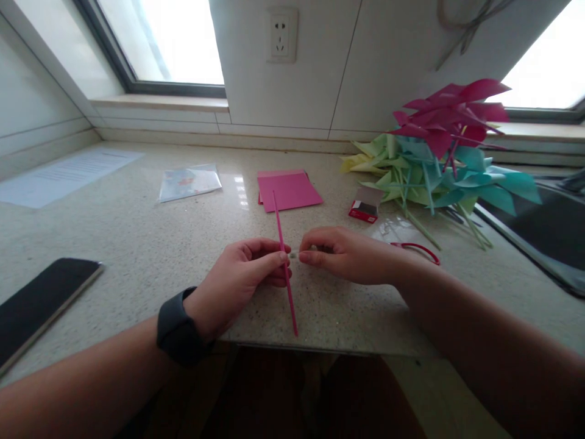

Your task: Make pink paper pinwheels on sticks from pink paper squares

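Observation:
My left hand [242, 280], with a dark watch on its wrist, pinches a thin pink stick [280, 225] near its middle; the stick runs from the counter's front edge up toward a stack of pink paper squares [287, 190]. My right hand [347, 255] meets it from the right, fingertips closed on a tiny pale object [295, 255] pressed against the stick. What that small piece is cannot be made out.
A heap of finished paper pinwheels [439, 158] in pink, teal and yellow-green lies at the right. Near it lie a small red box [364, 207] and red-handled scissors [418, 249]. A phone [41, 302], a printed sheet [68, 174] and a clear bag [188, 182] sit left. A sink [548, 238] is far right.

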`<action>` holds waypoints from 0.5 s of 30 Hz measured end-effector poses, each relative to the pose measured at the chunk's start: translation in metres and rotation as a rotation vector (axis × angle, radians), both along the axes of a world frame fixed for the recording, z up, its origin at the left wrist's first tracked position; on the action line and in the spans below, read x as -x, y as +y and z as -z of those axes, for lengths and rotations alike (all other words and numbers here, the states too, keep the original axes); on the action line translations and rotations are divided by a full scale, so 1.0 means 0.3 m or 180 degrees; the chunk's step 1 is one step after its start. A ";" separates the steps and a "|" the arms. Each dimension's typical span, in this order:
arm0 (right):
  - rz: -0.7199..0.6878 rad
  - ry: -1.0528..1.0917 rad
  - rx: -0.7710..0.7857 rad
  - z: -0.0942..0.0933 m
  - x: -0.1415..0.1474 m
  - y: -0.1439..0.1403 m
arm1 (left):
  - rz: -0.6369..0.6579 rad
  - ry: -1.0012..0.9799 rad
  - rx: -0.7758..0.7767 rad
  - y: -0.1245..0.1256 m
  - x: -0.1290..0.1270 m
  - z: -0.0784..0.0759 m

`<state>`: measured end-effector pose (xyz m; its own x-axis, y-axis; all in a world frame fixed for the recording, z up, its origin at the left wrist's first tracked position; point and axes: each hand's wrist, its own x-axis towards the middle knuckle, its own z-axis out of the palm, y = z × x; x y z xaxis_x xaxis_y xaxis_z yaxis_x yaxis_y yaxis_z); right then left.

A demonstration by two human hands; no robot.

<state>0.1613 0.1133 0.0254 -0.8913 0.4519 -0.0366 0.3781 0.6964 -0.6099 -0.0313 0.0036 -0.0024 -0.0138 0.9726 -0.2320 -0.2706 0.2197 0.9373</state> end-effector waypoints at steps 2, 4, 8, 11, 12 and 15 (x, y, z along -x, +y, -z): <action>-0.0019 -0.0113 0.0182 -0.014 -0.017 0.008 | 0.0058 -0.0015 -0.0012 0.002 0.003 0.000; -0.0037 -0.0186 0.0353 -0.028 -0.033 0.015 | 0.0100 -0.0019 -0.0024 0.005 0.006 -0.001; 0.0327 -0.0372 0.0327 -0.056 -0.071 0.031 | 0.0262 0.0077 0.0013 0.014 0.016 -0.003; 0.0958 -0.0810 -0.0400 -0.072 -0.136 0.041 | 0.0443 0.0129 0.0089 0.017 0.027 -0.004; 0.1081 -0.0982 -0.0638 -0.073 -0.169 0.042 | 0.0477 0.0130 0.0098 0.017 0.030 -0.004; 0.1378 -0.1364 -0.1104 -0.055 -0.287 0.037 | 0.0583 0.0188 0.0076 0.015 0.035 -0.011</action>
<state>0.2475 0.1244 0.0418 -0.5679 0.8121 -0.1341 0.8229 0.5565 -0.1149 -0.0419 0.0081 0.0008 0.1487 0.9544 -0.2590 -0.1686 0.2826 0.9443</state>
